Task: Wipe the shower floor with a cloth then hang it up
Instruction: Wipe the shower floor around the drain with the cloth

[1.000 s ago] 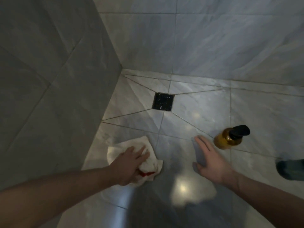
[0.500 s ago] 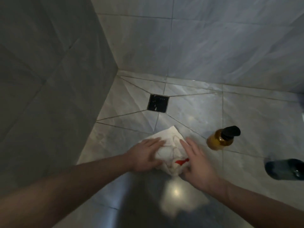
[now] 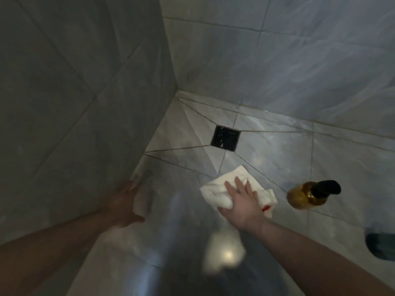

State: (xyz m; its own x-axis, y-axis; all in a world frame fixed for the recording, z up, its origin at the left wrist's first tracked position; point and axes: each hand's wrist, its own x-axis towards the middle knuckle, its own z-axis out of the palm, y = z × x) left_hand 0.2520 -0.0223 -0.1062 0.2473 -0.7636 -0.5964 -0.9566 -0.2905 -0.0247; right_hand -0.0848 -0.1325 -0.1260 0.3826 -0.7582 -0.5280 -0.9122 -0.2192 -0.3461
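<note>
Right hand (image 3: 240, 202) flat on white cloth (image 3: 215, 193), fingers straight and spread, pressing it onto shower floor (image 3: 277, 150). Cloth bunched under palm, red mark at edge right of fingers. Square black drain (image 3: 225, 138) beyond fingertips. Amber pump bottle (image 3: 307, 196) right of cloth, apart. Left hand (image 3: 126, 207) blurred, fingers loosely extended by left wall (image 3: 74, 103), holding nothing.

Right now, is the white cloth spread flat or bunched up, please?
Bunched up: the cloth lies in rumpled folds on the shower floor under the right hand.
</note>
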